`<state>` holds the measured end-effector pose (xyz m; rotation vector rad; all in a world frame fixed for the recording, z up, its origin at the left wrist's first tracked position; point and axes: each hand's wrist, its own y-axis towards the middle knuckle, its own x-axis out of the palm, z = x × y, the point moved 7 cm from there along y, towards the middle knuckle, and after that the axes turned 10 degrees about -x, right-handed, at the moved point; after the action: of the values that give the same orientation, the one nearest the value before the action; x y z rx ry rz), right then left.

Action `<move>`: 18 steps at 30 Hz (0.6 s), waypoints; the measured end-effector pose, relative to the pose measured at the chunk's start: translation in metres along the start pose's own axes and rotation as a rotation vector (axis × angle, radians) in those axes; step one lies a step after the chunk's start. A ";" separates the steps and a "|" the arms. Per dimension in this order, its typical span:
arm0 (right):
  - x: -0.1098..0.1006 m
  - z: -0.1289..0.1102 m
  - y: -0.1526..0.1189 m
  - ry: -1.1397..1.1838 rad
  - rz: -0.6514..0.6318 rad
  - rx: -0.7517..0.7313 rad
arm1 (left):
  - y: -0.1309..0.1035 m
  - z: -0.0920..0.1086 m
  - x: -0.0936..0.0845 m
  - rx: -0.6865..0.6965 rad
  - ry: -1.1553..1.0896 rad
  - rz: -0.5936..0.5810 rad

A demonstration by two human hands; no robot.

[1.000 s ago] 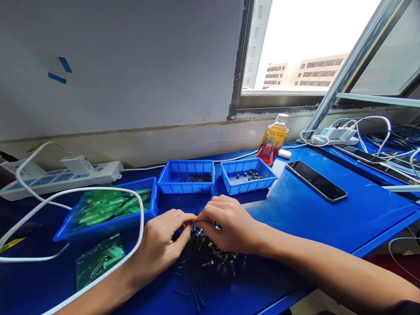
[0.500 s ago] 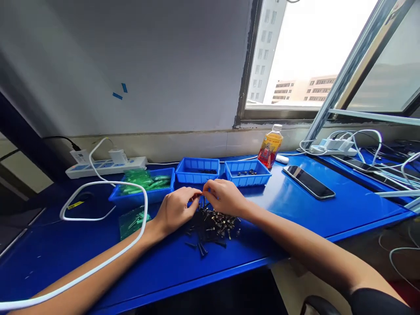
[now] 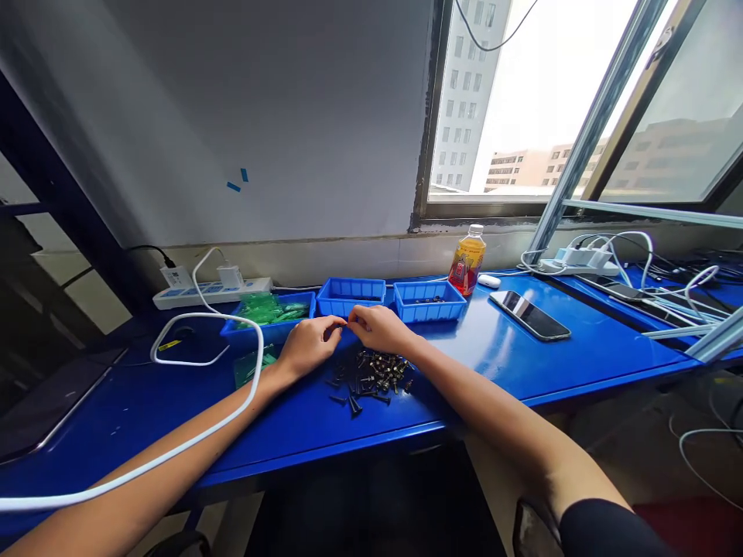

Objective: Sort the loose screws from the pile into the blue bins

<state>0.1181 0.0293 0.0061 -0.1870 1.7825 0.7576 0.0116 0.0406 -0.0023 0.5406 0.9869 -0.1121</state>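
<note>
My left hand [image 3: 309, 344] and my right hand [image 3: 380, 329] meet at the fingertips above the blue table, in front of the bins. Both are pinched; anything between the fingertips is too small to make out. Just below them lies a pile of small metal screws [image 3: 386, 371], with several longer dark screws [image 3: 354, 405] at its near left. Behind my hands stand a middle blue bin [image 3: 351, 302] with dark small parts and a right blue bin [image 3: 430, 311] with a few small parts. The left blue bin [image 3: 279, 331] holds green packets [image 3: 261, 308].
A drink bottle [image 3: 467, 261], a white case [image 3: 488, 281] and a phone [image 3: 530, 316] are at the right. A white cable [image 3: 255, 371] loops over my left forearm. Power strips [image 3: 214, 292] and cables line the back. A green bag [image 3: 248, 369] lies by my left wrist.
The camera view has shifted, so the scene sits differently in the frame. My hands have moved slightly back from the screw pile, fingertips still together.
</note>
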 end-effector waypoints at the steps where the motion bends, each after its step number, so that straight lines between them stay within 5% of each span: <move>1: 0.001 0.000 -0.001 0.007 0.011 0.010 | 0.000 0.000 0.000 0.005 0.007 0.002; 18: -0.004 -0.003 -0.001 0.030 0.047 0.027 | 0.000 0.002 -0.002 0.017 0.051 -0.030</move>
<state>0.1179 0.0260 0.0095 -0.1397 1.8302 0.7672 0.0118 0.0393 -0.0005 0.5467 1.0449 -0.1345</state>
